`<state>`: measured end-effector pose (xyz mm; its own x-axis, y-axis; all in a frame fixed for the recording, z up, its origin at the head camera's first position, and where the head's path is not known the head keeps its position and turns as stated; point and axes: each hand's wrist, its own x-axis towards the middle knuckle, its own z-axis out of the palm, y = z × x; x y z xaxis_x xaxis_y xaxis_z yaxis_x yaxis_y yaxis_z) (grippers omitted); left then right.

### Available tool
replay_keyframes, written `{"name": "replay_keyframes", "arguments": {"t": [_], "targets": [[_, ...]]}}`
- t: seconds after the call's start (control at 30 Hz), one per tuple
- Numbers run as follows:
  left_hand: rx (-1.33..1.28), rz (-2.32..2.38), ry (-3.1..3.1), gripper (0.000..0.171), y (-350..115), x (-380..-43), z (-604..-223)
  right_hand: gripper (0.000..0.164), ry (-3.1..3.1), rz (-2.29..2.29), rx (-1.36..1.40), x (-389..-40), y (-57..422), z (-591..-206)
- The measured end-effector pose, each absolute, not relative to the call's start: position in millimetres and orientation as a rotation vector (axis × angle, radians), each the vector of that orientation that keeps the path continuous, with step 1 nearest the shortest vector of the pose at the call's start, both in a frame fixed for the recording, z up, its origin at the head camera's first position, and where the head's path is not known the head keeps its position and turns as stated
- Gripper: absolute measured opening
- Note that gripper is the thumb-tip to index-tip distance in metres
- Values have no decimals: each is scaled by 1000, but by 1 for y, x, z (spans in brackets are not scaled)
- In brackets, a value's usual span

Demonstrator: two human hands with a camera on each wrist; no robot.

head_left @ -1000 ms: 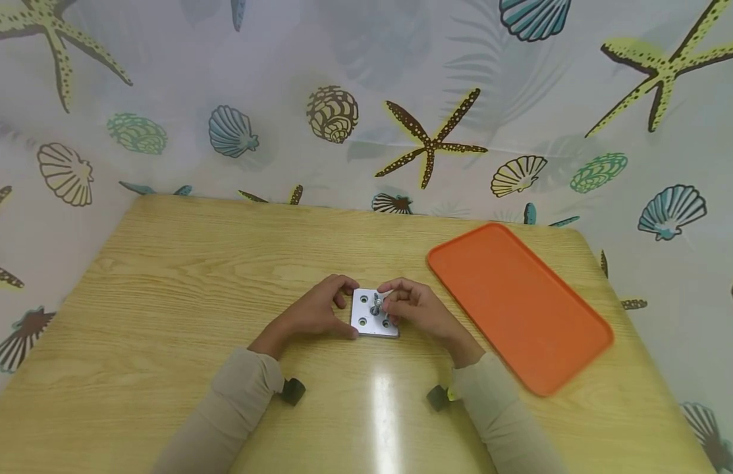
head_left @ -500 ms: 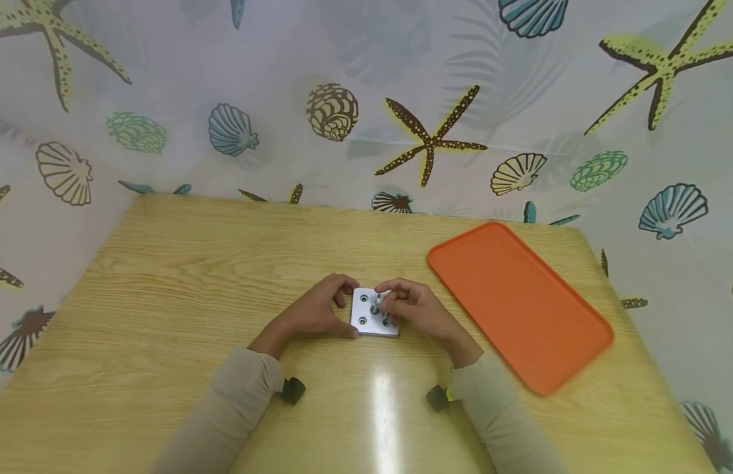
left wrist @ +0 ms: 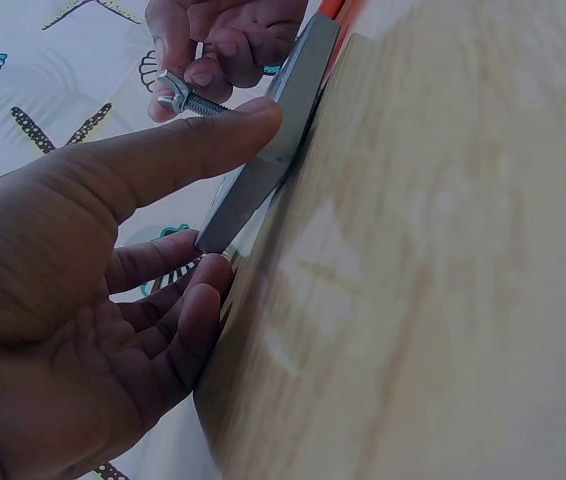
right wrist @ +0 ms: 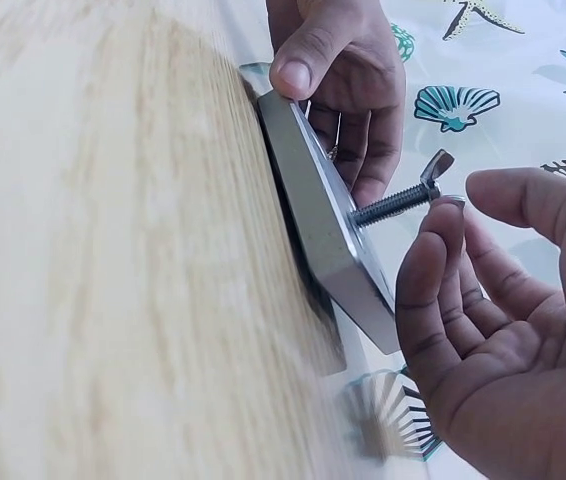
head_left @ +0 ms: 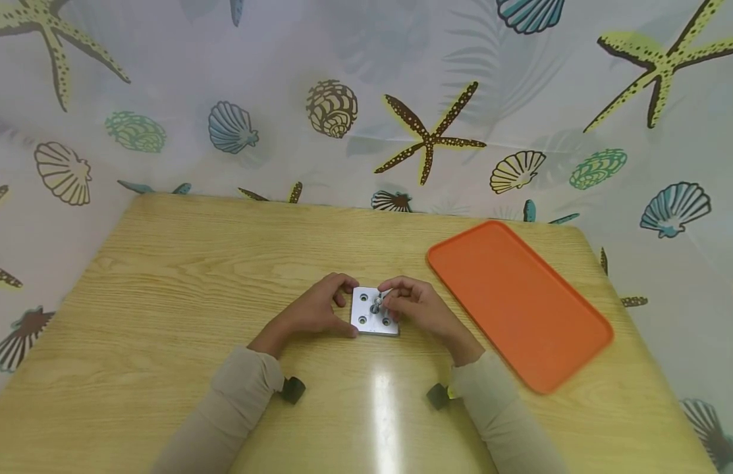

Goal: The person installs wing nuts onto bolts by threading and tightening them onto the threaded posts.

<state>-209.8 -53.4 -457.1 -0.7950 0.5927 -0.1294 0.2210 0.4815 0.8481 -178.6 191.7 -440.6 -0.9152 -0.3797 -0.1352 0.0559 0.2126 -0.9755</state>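
Observation:
A square silver metal plate (head_left: 357, 309) with holes near its corners lies on the table. From its middle rises a wing bolt (right wrist: 393, 206), its threaded shank showing between the plate and the wings. My left hand (head_left: 323, 309) holds the plate's left side, thumb at the near edge and fingers at the far edge. The right hand (head_left: 422, 308) is curled round the top of the wing bolt. In the right wrist view one fingertip is right at the wings and another digit stands slightly apart. The left wrist view shows the wing bolt (left wrist: 195, 98) behind the left thumb.
An orange tray (head_left: 520, 309) lies at the right of the wood-grain table (head_left: 224, 250), beyond the right forearm. A cloth (head_left: 283, 79) printed with shells and starfish hangs behind and beside the table. Black wrist devices (head_left: 293, 391) sit by both cuffs.
The right fingers have shifted slightly around the wing bolt's top. My left hand and the plate keep their places; the head view has tilted a little.

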Motion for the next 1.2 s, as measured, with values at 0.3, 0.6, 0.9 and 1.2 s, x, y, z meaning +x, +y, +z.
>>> {"name": "replay_keyframes", "arguments": {"t": [0.3,0.6,0.9,1.2], "targets": [[675,1254,2327,81,-53,-209,-459,23,2157,-1757,-284,-178,193,-442],[673,1259,2326,81,-52,-207,-459,18,2173,-1743,-260,-177,194,-441],[659,1253,2332,81,-51,-205,-459,17,2160,-1735,-286,-176,195,-443],[649,1250,2343,81,-50,-202,-459,19,2146,-1733,-334,-175,196,-444]]}}
